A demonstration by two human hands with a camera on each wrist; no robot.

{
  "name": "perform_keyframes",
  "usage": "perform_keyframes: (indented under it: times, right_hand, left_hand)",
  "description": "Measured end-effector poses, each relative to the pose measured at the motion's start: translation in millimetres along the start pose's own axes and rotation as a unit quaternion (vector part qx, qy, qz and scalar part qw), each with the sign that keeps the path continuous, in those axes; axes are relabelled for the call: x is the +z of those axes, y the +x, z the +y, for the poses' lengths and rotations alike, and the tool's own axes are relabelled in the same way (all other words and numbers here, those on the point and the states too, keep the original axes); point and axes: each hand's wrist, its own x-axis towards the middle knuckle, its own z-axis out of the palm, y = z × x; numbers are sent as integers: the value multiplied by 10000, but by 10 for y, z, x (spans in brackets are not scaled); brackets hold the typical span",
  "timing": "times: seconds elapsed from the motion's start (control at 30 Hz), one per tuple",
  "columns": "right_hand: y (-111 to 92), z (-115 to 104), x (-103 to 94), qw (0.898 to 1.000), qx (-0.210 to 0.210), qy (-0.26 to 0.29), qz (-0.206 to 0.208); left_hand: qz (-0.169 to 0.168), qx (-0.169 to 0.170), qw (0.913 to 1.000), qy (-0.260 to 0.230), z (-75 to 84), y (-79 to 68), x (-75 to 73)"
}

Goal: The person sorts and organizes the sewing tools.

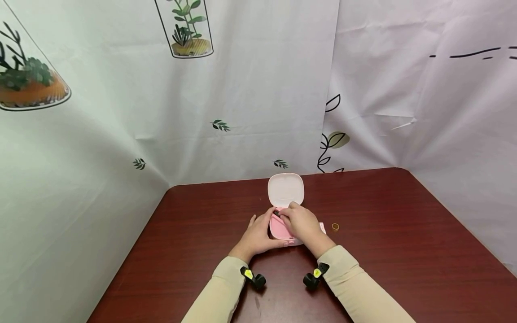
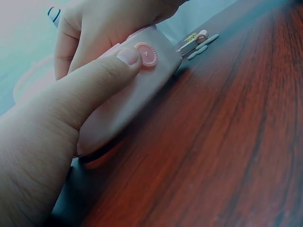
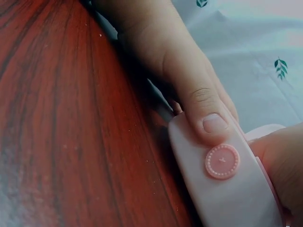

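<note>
1. Head view first: the pink case (image 1: 278,229) sits out on the table (image 1: 194,251), pale lid (image 1: 286,190) tipped up at the back.
2. That table is dark red-brown with streaky grain, rounded far corners and a bit of pale sheen down between the arms.
3. Room-wise I'm basically looking at whitish cloth (image 1: 258,89) on every side, creased all over, printed with leaf sprigs, jarred plants upper left and a black-line plant right of the seam.
4. Left hand (image 1: 257,235): fingers gripping the case's left side, thumb on the front wall right by a round pink button (image 3: 222,161).
5. Right hand (image 1: 303,222): fingers bent down into the case beside a small dark thing (image 1: 276,213). Can't tell from here whether they're pinching it.
6. A brownish-gold ring (image 1: 335,227) lies right of the case. My left wrist feed also gets small pale pieces (image 2: 197,52) near the case's end, too blurry to name.
7. Beige sleeves (image 1: 363,287), black wrist cameras (image 1: 258,281).
</note>
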Motion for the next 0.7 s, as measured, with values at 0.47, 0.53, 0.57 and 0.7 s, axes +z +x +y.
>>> perform_keyframes:
  times: [0.47,0.53,0.57,0.7]
  right_hand:
    - [21,-12,42,9994,255,200,104]
    - [17,-7,45,9994,213,246,95]
    - [14,-4,44,9994,189,268,101]
    - [12,14,7,9986,122,448,241]
  left_hand:
    - [76,122,9999,-12,-13,3,-12]
    - [100,150,9998,8,-21,-1,-6]
    - [101,161,9998,12,-23,-3,-3]
    - [100,170,9998,25,-29,-6,5]
